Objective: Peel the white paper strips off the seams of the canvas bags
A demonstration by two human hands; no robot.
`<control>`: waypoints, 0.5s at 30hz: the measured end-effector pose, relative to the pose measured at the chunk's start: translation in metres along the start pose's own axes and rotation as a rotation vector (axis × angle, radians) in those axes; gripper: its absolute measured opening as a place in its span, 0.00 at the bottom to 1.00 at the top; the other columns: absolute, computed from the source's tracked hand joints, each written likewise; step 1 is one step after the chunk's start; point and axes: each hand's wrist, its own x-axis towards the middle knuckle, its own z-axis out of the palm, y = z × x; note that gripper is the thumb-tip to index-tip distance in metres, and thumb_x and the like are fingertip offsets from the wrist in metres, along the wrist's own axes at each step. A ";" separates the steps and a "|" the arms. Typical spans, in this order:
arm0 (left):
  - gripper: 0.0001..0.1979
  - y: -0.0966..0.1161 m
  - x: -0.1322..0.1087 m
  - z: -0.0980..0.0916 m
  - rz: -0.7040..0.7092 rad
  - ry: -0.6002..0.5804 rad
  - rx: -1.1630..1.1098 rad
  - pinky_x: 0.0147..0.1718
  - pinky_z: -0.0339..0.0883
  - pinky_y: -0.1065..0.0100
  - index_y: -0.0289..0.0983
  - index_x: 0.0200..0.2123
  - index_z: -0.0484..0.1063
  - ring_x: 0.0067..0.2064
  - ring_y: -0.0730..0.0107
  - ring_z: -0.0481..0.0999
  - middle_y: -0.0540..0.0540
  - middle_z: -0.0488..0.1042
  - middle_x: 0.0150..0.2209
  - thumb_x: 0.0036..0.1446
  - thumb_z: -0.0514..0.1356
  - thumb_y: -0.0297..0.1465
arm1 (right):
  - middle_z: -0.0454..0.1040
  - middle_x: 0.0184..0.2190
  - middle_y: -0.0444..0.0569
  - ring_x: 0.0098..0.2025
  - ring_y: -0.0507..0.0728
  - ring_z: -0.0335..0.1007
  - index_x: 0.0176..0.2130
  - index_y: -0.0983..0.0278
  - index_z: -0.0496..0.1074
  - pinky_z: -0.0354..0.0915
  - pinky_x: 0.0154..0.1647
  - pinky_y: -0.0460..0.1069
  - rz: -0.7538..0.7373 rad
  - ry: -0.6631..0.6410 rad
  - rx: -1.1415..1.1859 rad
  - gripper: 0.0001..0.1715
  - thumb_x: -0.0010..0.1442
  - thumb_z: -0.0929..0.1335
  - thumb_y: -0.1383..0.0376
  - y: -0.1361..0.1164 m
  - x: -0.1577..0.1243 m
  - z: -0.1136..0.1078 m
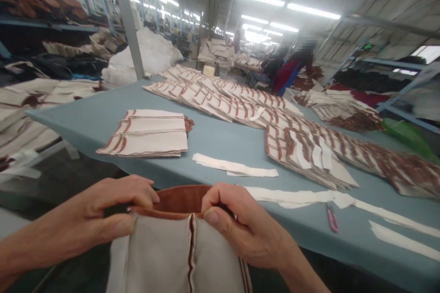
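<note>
A cream fabric bag (172, 252) with a brown rim and a brown centre seam hangs in front of me, at the near table edge. My left hand (113, 210) pinches its top rim on the left, thumb on the outside, fingers curled over the edge. On the right side of the rim my right hand (240, 224) grips the same way. Between the hands the brown lining of the mouth shows.
The blue-grey table (223, 142) carries a stack of the same bags (147, 135), long fanned-out rows of them (275, 119), white strips (237, 167) and a small pink tool (332, 218). A steel post (129, 23) and shelves stand left. People work at the back.
</note>
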 end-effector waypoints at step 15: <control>0.08 0.026 0.052 0.047 0.060 -0.254 -0.185 0.36 0.64 0.74 0.42 0.35 0.81 0.35 0.70 0.76 0.55 0.79 0.33 0.67 0.69 0.37 | 0.65 0.31 0.39 0.31 0.52 0.57 0.38 0.60 0.69 0.56 0.33 0.48 0.168 -0.038 0.249 0.26 0.80 0.67 0.45 0.022 -0.015 0.007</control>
